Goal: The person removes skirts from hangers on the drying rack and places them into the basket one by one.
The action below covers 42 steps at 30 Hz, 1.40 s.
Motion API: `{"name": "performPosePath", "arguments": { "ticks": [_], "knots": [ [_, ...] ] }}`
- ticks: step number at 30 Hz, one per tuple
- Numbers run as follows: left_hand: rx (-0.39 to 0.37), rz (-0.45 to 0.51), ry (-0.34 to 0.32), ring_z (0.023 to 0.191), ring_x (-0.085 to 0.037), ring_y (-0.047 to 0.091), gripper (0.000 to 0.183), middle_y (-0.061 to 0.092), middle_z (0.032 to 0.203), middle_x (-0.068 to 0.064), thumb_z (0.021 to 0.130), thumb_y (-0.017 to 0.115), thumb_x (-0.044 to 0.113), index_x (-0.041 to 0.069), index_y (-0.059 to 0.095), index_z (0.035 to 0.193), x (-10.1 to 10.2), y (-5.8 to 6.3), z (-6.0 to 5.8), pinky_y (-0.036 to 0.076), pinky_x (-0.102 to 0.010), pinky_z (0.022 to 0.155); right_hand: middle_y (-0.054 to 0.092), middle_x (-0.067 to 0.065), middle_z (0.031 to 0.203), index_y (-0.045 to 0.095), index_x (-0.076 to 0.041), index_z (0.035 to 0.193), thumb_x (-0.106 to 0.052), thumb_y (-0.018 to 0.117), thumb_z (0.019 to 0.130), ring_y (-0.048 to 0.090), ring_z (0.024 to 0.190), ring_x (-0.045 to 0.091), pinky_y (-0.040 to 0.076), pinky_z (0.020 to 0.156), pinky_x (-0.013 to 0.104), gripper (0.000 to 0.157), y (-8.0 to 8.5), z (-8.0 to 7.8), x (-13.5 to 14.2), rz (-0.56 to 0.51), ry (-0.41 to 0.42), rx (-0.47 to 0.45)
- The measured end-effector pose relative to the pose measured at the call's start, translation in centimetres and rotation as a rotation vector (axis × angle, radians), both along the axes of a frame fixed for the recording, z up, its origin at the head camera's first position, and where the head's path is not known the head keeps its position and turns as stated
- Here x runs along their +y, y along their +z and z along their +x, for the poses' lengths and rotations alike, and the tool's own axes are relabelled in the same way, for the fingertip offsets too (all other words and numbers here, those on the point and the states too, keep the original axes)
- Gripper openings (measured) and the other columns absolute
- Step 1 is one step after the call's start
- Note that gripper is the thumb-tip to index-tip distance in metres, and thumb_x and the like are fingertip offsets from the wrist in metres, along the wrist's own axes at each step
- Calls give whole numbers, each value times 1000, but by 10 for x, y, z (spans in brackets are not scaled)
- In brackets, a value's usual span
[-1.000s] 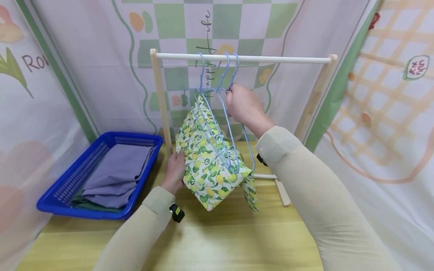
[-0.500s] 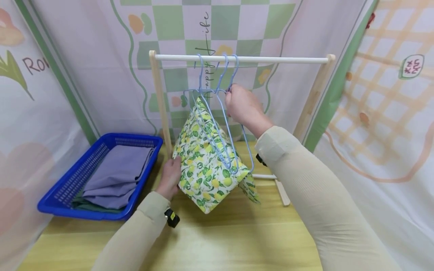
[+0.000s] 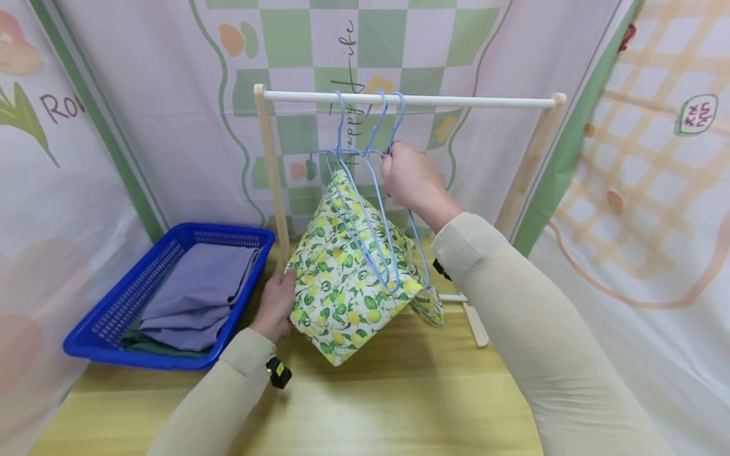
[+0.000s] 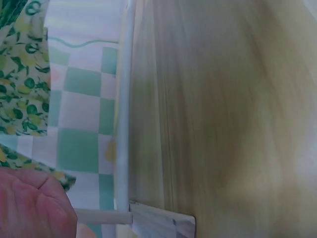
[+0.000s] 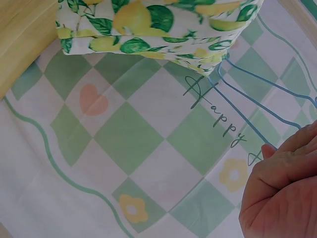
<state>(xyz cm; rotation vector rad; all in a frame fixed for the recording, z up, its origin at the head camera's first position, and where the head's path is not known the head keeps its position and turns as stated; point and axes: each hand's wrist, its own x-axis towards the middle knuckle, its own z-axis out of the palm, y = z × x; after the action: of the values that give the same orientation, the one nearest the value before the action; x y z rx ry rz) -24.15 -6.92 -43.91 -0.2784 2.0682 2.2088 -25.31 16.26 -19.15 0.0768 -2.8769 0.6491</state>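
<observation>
A lemon-print cloth [image 3: 348,266] in white, yellow and green hangs over one of several blue wire hangers [image 3: 373,183], behind the nearer wires. The hangers hook over the white rail [image 3: 473,101]. My left hand [image 3: 276,304] pinches the cloth's left edge; its fingertips are partly hidden behind the fabric. In the left wrist view this hand [image 4: 34,206] shows at the lower left below the cloth. My right hand [image 3: 413,180] grips the rightmost hanger just below its hook. The right wrist view shows that hand [image 5: 285,188] with curled fingers, beside the hanger wires [image 5: 247,109].
A blue plastic basket [image 3: 76,342] stands at the left, holding folded lilac cloth [image 3: 196,291] and a green cloth [image 3: 162,344] beneath. Wooden posts [image 3: 530,164] carry the rail, and a wooden foot [image 3: 475,324] lies at the right. Printed curtains surround the wooden table [image 3: 365,411].
My left hand has drawn the cloth's edge left and down, so its lower corner sits lower and further left. The hanging flap at right has swung up slightly. My right hand stays put.
</observation>
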Motion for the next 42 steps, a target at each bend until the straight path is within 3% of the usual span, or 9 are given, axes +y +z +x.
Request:
{"name": "performPosePath", "arguments": {
  "ticks": [7,15,23,33,42],
  "knots": [
    [-11,-2,-20,97,-25,58,48,52,116,-14,102,39,45,6,46,130,-7,-3,0,53,-33,74,62,5,85,48,-10,119,-30,24,104,60,74,23,47,64,38,35,0,-2,1,3,1,-3],
    [-27,-45,-5,105,-25,54,49,50,121,-12,102,37,46,7,44,132,-14,-8,1,50,-35,81,63,6,85,48,-10,121,-30,22,103,60,74,24,45,67,39,38,0,-2,3,26,-2,-8],
    [-29,-53,36,97,-25,56,47,52,114,-14,102,39,43,3,48,124,-18,-15,0,51,-33,76,61,7,87,47,-10,116,-30,24,103,59,75,24,46,66,39,33,-1,-2,6,-3,1,-6],
    [-36,-129,61,94,-24,55,46,53,110,-13,103,38,43,3,50,121,-27,-20,1,49,-32,74,61,6,88,46,-10,121,-32,22,104,60,75,23,46,65,39,37,0,-3,9,3,3,-13],
    [-16,-119,69,92,-24,53,45,50,108,-13,103,37,44,2,49,114,-33,-24,3,48,-31,73,59,7,89,46,-9,123,-32,23,104,59,75,23,46,66,38,37,-1,-4,11,4,0,9]
  ]
}}
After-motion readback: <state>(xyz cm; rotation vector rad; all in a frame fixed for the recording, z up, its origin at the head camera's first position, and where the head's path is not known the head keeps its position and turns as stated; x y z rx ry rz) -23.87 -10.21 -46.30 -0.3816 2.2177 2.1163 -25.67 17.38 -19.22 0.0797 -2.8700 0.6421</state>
